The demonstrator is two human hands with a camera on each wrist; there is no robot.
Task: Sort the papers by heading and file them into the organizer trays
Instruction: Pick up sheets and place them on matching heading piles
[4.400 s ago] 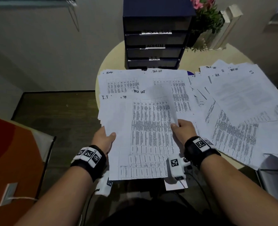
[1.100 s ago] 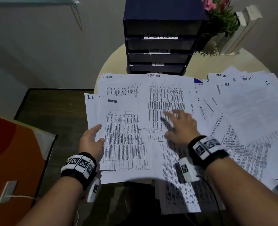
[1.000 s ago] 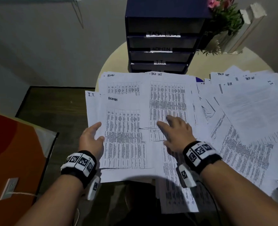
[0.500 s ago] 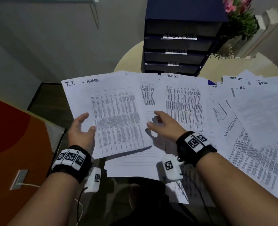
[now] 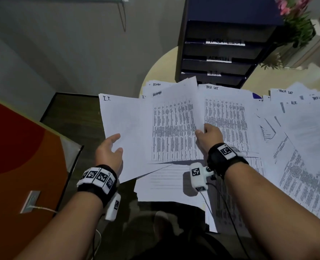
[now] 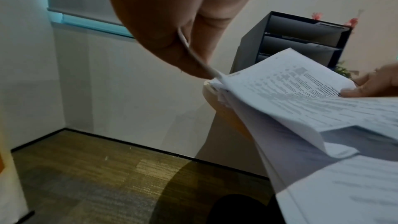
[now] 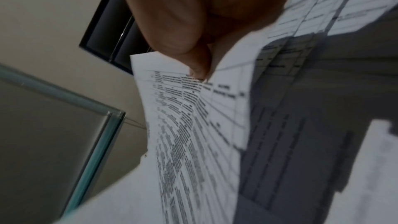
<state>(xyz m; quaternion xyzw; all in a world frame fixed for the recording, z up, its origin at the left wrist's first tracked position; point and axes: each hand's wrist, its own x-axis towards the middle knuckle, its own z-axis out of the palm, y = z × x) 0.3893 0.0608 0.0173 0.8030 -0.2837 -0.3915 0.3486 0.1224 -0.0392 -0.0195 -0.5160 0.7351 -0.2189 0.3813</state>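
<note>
Papers (image 5: 230,119) cover the round table (image 5: 161,66), spread in loose heaps from its near edge to the trays (image 5: 217,59) at the back. The left hand (image 5: 108,152) pinches the I.T. sheet (image 5: 125,126); the right hand (image 5: 209,137) pinches the Admin sheet (image 5: 174,128). I think sorting has just begun, and I see nothing filed yet.

White papers (image 5: 133,128), navy organizer (image 5: 225,51).

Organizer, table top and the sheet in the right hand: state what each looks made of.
Organizer: dark matte board or plastic, unclear which.
Table top: smooth pale laminate or wood.
Sheet: thin white printed paper, curling where the right hand pinches it.
</note>
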